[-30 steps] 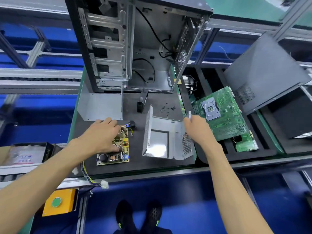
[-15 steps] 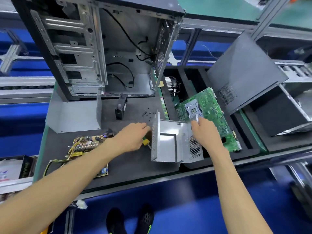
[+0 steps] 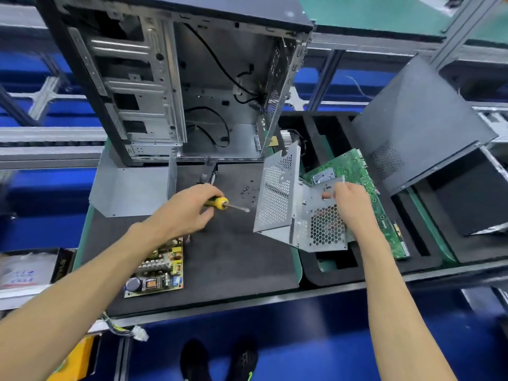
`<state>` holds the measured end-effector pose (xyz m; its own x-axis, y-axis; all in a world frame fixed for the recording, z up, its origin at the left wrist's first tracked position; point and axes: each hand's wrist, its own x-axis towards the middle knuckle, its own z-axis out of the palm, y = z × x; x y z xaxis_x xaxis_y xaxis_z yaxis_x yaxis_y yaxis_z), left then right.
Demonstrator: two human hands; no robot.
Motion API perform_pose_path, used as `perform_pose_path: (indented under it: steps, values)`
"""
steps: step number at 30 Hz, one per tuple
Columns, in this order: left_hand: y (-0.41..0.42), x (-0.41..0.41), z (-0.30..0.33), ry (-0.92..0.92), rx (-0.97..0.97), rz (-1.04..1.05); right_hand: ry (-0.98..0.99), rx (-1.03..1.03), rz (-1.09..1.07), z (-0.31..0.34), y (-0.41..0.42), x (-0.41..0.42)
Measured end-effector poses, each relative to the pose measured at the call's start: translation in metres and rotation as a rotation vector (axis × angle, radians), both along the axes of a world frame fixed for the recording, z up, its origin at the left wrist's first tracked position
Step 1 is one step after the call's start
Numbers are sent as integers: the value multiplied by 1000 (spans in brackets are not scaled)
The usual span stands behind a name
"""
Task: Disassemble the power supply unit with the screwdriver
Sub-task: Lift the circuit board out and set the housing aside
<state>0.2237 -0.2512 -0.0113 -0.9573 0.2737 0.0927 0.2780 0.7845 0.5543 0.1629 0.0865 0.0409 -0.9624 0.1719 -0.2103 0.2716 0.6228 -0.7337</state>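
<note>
My left hand grips a yellow-and-black screwdriver, its tip pointing right toward the metal power supply housing. That perforated silver housing is lifted and tilted over the mat's right edge, held at its upper right corner by my right hand. The bare power supply circuit board lies on the black mat near the front left, partly under my left forearm. Its wire bundle with a white plug hangs over the front edge.
An open computer case stands at the back of the mat, with a silver metal cover in front of it. Loose screws lie mid-mat. A green motherboard rests in a black foam tray to the right, beside a black side panel.
My left hand left the circuit board, picked up the screwdriver and now points it rightward. My right hand lifted and tilted the metal housing off the mat toward the right.
</note>
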Motion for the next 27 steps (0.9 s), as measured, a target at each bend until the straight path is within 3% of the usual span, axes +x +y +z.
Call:
perform_pose_path:
  steps: [5, 7, 11, 20, 24, 27]
  values:
    - [-10, 8, 21, -94, 578, 399, -27, 79, 94, 1, -15, -5]
    - [-12, 7, 27, -168, 716, 484, -35, 150, 203, -5, -38, 3]
    - [-14, 6, 31, -311, 781, 580, -34, 291, 374, -26, -81, 26]
    - [-30, 18, 21, -429, 731, 616, -173, 485, 444, -40, -100, 31]
    - [-41, 15, 26, -407, 775, 648, 104, 250, 367, -23, -128, 11]
    - [-50, 13, 29, -379, 784, 690, -62, 140, 388, -22, -177, -14]
